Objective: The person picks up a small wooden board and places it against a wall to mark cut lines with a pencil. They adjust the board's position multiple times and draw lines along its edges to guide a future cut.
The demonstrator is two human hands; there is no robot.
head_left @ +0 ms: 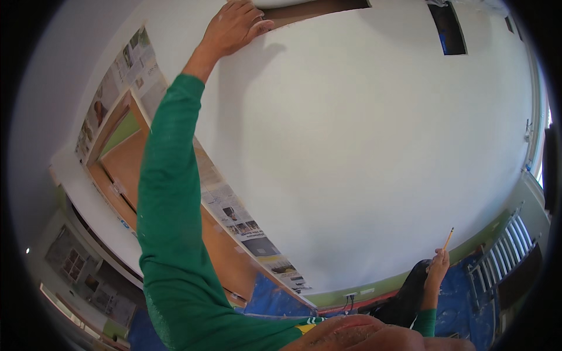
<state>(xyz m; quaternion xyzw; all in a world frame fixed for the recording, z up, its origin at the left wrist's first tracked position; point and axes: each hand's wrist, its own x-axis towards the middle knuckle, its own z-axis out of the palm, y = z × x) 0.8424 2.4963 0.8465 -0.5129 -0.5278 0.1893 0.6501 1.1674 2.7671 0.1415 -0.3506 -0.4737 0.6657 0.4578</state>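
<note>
My left hand [237,28] is raised high on the white wall [363,146], at the left end of a long rectangular opening [316,10]. Its thumb stretches apart from the fingers toward the opening's lower edge; the picture's top edge cuts off part of the hand. The green left sleeve [170,193] runs up the left side. Low at the right, my right hand [437,270] is closed around a slim yellow pencil [449,237], which points upward with a dark end. The pencil is apart from the opening.
A second dark opening [449,29] cuts the wall at upper right. Newspaper [252,234] borders an orange-brown door [129,158] at left. Blue sheeting [456,304] covers the floor. A slatted metal frame [504,251] stands at right, and cables [349,303] hang at a low socket.
</note>
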